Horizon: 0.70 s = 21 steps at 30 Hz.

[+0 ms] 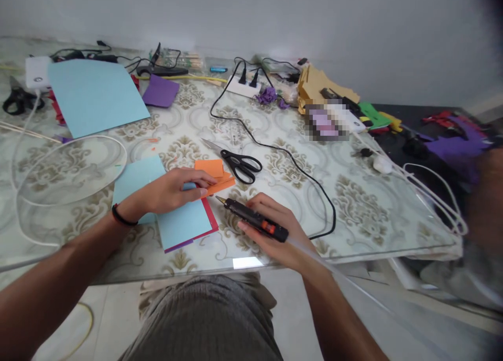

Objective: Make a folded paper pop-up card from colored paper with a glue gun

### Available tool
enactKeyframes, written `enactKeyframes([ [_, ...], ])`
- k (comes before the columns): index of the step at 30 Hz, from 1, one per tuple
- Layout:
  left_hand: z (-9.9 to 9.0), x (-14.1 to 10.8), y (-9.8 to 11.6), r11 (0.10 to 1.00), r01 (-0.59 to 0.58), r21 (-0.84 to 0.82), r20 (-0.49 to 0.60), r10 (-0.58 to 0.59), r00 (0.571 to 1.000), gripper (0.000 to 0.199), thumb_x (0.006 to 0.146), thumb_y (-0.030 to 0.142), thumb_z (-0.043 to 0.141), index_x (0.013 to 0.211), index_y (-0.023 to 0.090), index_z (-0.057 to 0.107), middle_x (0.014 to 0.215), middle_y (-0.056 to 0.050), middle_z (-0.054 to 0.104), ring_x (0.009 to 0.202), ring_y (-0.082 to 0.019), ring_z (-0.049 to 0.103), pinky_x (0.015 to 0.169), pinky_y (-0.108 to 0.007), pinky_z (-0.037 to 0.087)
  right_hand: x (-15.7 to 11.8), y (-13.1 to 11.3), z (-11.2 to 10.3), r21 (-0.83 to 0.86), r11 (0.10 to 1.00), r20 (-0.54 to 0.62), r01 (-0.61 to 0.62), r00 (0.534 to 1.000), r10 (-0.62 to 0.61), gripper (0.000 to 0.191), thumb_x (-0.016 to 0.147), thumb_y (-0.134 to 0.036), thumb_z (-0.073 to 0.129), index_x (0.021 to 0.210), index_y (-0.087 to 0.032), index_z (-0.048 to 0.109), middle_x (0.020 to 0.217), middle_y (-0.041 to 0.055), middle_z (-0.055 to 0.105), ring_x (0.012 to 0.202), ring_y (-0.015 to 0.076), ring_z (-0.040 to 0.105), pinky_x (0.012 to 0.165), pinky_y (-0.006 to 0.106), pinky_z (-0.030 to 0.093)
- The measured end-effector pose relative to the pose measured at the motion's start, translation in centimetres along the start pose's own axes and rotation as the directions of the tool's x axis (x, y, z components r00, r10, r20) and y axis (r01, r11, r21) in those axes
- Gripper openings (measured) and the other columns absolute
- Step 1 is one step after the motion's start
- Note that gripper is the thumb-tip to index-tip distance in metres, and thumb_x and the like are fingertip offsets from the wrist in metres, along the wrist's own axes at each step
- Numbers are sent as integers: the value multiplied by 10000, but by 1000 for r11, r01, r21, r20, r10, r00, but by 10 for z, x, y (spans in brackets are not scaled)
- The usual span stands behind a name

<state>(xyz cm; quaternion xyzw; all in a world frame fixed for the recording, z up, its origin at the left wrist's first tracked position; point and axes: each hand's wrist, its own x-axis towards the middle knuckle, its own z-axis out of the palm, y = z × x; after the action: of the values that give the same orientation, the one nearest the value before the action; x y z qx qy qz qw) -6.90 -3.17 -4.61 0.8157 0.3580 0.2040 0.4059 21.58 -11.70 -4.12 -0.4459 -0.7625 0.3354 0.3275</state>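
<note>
My right hand [271, 227] is wrapped round a slim black glue gun [257, 220] with an orange switch. A long clear glue stick [338, 272] trails from its back end. The gun's metal tip points left, close to an orange paper piece [220, 186]. That piece is pinched between the thumb and fingers of my left hand [176, 190]; part of it is hidden under them. A small orange paper square [208, 168] lies just behind. Beneath my left hand are light blue paper [184, 226] and red paper [212, 217], with a purple edge showing below.
Black-handled scissors [241, 164] lie behind the orange paper, blades to the left. A black cord [291, 154] curves across the patterned table to a white power strip [245, 86]. Large blue paper [98, 96] and a looped white cable [123, 156] are at left. Someone's blurred arm [487, 198] is at right.
</note>
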Motion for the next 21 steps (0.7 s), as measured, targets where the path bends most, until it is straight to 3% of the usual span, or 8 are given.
enactKeyframes([
  [9,-2,0,1,991,60,-115,38,-56,998,409,993,445,639,1306,192,714,1278,-102,782,1135,-244,742,999,-343,591,15,11,18,-16,994,10,108,994,-108,258,946,-205,704,752,-233,535,802,4,565,809,203,571,746,349,448],
  [13,-2,0,2,990,55,-133,37,-51,998,393,984,431,650,1289,192,720,1273,-103,782,1138,-244,739,1022,-360,586,19,12,23,-47,995,-3,93,996,-94,306,946,-204,689,708,-238,499,722,-21,505,733,189,534,715,345,424],
  [21,-2,1,3,990,61,-124,40,-56,998,379,983,426,651,1276,199,724,1271,-100,784,1131,-243,742,1016,-367,590,19,12,29,-131,990,-22,53,998,-57,289,931,-201,698,706,-242,521,723,-17,564,757,196,575,749,344,455],
])
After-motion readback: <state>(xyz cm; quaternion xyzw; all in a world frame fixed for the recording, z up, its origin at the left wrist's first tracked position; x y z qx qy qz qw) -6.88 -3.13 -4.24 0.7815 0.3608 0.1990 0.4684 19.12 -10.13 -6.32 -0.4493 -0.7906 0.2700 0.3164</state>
